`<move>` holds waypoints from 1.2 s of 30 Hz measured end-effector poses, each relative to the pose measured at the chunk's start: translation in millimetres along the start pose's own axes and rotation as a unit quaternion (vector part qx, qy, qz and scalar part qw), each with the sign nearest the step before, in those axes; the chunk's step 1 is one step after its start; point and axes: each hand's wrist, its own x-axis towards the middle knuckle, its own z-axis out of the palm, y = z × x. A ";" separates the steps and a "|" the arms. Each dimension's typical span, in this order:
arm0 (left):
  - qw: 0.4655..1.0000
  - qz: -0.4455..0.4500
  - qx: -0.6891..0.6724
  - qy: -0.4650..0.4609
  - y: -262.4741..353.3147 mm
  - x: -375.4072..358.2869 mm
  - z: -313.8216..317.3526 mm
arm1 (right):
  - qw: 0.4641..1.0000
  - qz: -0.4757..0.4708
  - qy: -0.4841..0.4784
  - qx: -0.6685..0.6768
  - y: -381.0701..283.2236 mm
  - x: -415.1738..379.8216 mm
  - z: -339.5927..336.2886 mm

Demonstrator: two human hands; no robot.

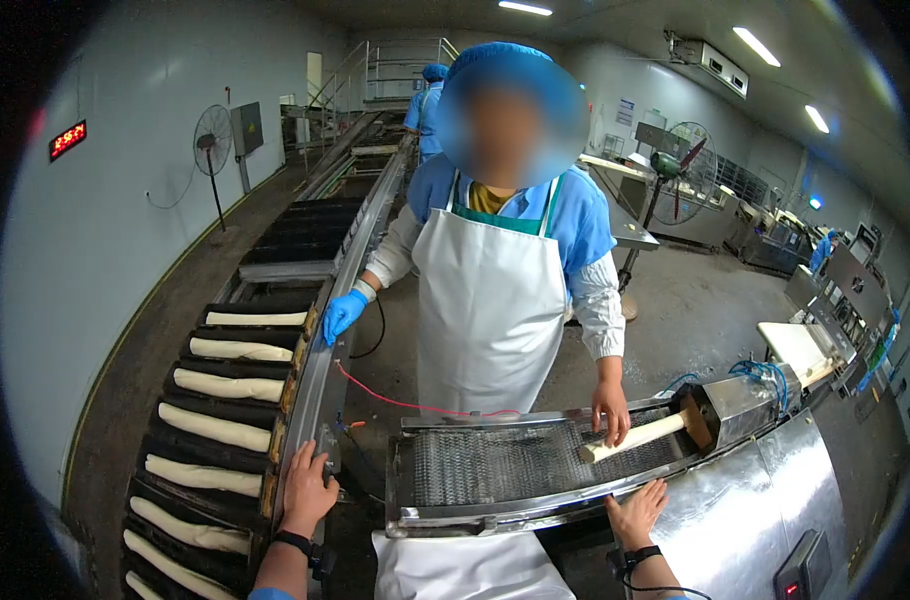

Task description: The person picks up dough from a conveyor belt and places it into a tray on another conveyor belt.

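My left hand (308,488) rests on the metal rail (305,420) beside the tray line, its fingers stretched out and holding nothing. Along that rail, long pale dough strips (215,425) lie one each in dark trays. My right hand (637,512) lies with fingers extended at the near edge of a short mesh conveyor (505,465), empty. On the mesh, a dough roll (640,437) sticks out from the metal outlet (720,412). A co-worker's bare hand (611,412) touches the roll from the far side.
Opposite me stands a co-worker in a white apron (490,300), with a blue-gloved hand (345,315) at the rail. A red cable (415,405) hangs between the two lines. A steel housing (765,490) is at my right. Fans (213,140) and another person (430,105) are farther back.
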 end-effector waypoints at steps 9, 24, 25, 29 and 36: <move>0.999 0.016 -0.007 0.032 -7.7 1.2 -0.6 | 1.000 -0.001 0.003 0.002 -4.5 -5.1 1.3; 1.000 -0.009 -0.003 0.024 -24.9 3.0 -14.1 | 1.000 -0.002 0.006 0.000 -23.8 -20.8 -1.5; 1.000 -0.009 -0.003 0.026 -24.8 1.4 -14.3 | 1.000 -0.004 0.007 0.002 -23.1 -20.7 -2.2; 1.000 -0.014 0.000 0.008 -24.4 -7.3 -19.6 | 1.000 -0.010 0.008 0.007 -21.9 -21.4 -4.0; 1.000 -0.017 -0.006 -0.015 -17.4 -27.4 -35.3 | 1.000 -0.005 0.014 0.015 -20.8 -23.3 -7.2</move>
